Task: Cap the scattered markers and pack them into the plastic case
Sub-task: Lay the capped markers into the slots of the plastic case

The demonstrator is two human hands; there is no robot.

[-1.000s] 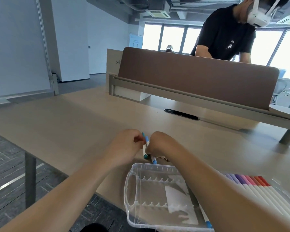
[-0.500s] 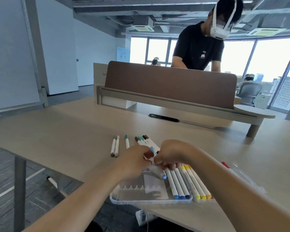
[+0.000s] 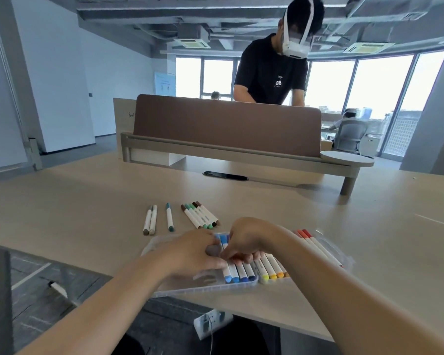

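Loose markers (image 3: 200, 216) on table (image 3: 369, 252) beyond case: light, stiff, slick barrels; grab mid-barrel. L hand (image 3: 190, 252) curled, pinching blue marker (image 3: 224, 242) over case (image 3: 203, 289), at left end of packed row (image 3: 267, 269). R hand (image 3: 244, 242) curled over same marker, touching. Gripping or pressing? Can't tell.

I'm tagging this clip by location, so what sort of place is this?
Most likely an open-plan office: a long shared desk with a brown divider screen, a mesh office chair, and floor-to-ceiling windows behind.
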